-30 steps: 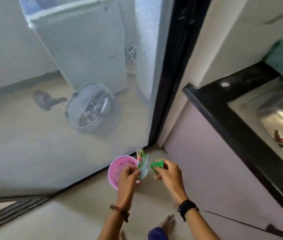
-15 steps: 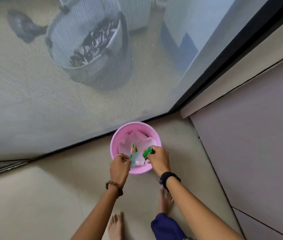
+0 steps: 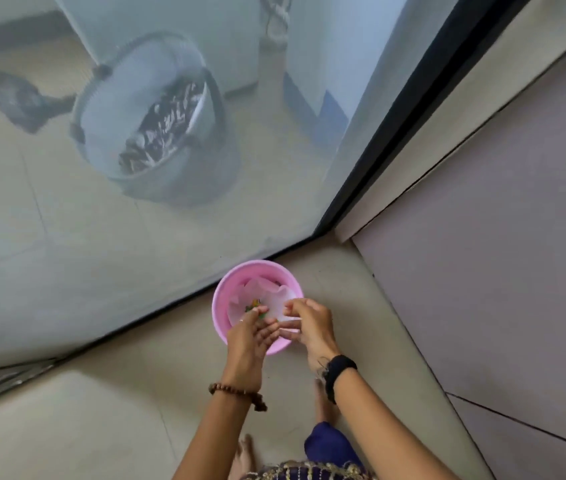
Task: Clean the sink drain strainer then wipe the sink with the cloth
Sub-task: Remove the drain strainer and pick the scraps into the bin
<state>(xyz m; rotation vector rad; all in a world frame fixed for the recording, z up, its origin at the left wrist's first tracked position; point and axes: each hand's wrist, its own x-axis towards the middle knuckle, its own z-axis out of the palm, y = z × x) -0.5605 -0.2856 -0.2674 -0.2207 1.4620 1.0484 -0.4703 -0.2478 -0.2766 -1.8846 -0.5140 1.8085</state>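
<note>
Both hands hover over the pink bin [image 3: 221, 318] at lower centre. The left hand [image 3: 245, 336] pinches green scraps [image 3: 254, 308]; the right hand [image 3: 309, 322] looks loosely curled, empty. Release low inside the liner [image 3: 285, 296]. Strainer and sink are out of view.

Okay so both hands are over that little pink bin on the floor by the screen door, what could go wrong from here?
1. The green scraps at the left hand's fingertips sit near the pink bin's rim, so some could land on the floor.
2. The bin looks small and light; the right hand over its near edge might tip it.
3. A bare foot stands just behind the bin, where spilled scraps could be stepped on.
</note>
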